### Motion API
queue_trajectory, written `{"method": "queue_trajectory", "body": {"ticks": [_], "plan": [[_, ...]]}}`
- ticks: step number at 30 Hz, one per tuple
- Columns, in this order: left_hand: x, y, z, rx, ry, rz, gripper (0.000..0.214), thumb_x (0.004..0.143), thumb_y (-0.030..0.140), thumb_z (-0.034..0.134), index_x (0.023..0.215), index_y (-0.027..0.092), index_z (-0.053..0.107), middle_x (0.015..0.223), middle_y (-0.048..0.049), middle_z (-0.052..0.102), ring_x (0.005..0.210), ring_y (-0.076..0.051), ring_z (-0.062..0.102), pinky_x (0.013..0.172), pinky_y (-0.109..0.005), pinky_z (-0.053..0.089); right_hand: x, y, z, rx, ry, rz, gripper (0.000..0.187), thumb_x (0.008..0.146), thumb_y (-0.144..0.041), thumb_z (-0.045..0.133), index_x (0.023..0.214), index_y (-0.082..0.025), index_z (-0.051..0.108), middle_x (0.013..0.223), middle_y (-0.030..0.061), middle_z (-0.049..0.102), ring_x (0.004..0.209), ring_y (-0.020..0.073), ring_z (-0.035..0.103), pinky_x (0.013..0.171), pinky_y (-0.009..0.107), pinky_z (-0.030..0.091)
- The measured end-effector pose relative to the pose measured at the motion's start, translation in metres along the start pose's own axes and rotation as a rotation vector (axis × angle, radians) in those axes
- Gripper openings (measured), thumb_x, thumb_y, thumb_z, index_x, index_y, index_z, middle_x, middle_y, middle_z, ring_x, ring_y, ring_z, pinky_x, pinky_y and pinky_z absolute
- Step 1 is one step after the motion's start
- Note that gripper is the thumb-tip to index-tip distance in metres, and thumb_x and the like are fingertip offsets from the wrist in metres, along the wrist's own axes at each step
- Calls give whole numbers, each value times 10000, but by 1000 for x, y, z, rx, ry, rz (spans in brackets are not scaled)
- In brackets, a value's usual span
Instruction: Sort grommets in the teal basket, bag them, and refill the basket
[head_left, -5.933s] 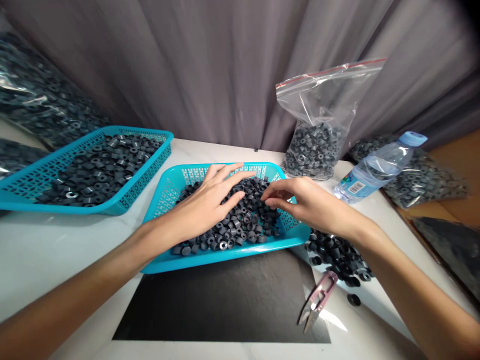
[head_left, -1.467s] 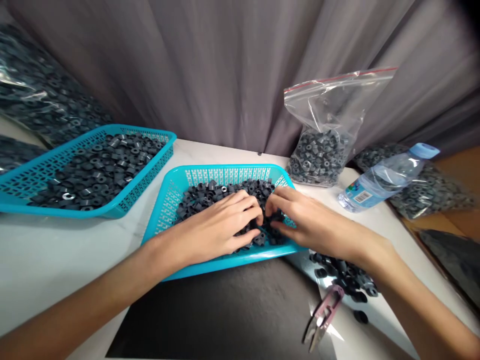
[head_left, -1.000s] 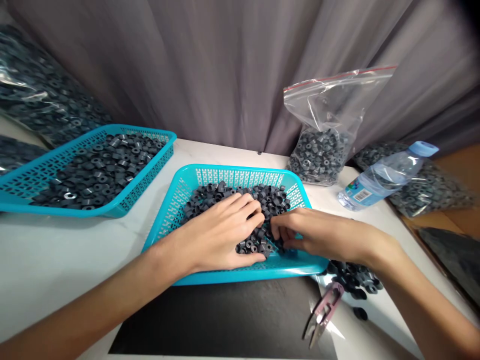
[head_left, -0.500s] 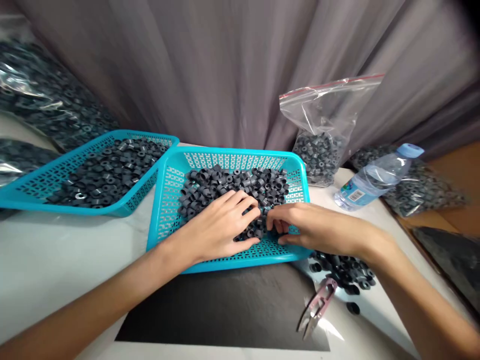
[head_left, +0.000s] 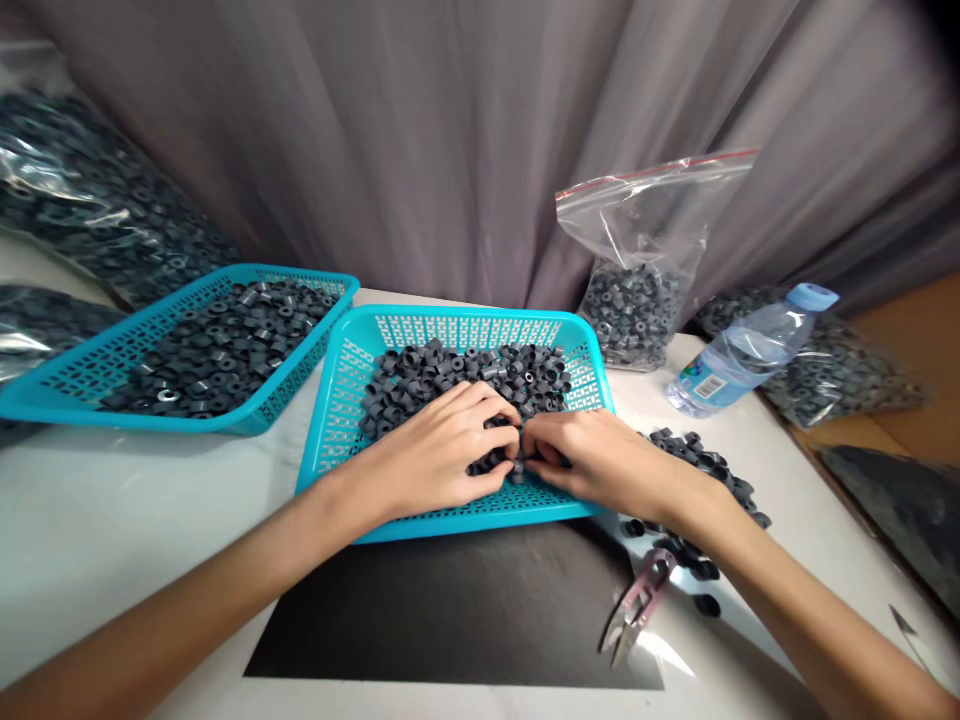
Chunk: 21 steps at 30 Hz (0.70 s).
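Small dark grey ring-shaped pieces [head_left: 427, 380] are heaped in the middle blue perforated basket [head_left: 459, 527]. Over the front of this heap, my left hand [head_left: 450, 445] has its fingers curled and its thumb drawn in. A small dark grey ring [head_left: 517, 470] shows right at its fingertips. My right hand [head_left: 581, 450] is pinched closed from the other side, its fingertips almost meeting the left ones at that same piece. What lies inside the right fingers is mostly hidden.
A second blue basket [head_left: 251, 420] of such pieces stands left. Loose pieces [head_left: 705, 460] and pink-handled thread snips [head_left: 637, 605] lie right, by a black sheet [head_left: 450, 620]. Behind are a zip bag [head_left: 637, 310] of pieces, a water bottle [head_left: 750, 350] and large filled bags [head_left: 97, 190].
My right hand has moved left from the basket's right side to my left hand, and its fingers have closed. More loose pieces now show beside the basket. The view has shifted slightly.
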<state>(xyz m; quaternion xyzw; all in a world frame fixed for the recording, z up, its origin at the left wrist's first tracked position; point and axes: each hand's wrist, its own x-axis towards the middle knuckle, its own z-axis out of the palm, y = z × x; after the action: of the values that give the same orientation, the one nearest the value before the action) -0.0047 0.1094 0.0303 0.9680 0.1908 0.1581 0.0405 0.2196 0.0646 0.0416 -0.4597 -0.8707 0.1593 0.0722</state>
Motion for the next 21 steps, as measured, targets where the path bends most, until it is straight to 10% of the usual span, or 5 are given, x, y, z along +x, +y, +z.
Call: {"method": "queue_trajectory", "body": {"ticks": [12,21], "plan": [[6,-1,-5,-303,123,-76,18,946,184,641,933,187,652,1055,-29,672,1024,-186,601,981,-349,457,-15,1,19,110,401,-215,214,1029,-181,452,1204,-183,574,992,77,604,896,204,604,796,355,522],[5,-4,-5,-373,204,-54,65,958,158,607,906,186,634,998,-29,705,998,-184,633,984,-360,455,-9,1,28,67,521,-212,119,1058,-260,494,1089,-189,586,990,74,667,871,191,632,757,328,503]]}}
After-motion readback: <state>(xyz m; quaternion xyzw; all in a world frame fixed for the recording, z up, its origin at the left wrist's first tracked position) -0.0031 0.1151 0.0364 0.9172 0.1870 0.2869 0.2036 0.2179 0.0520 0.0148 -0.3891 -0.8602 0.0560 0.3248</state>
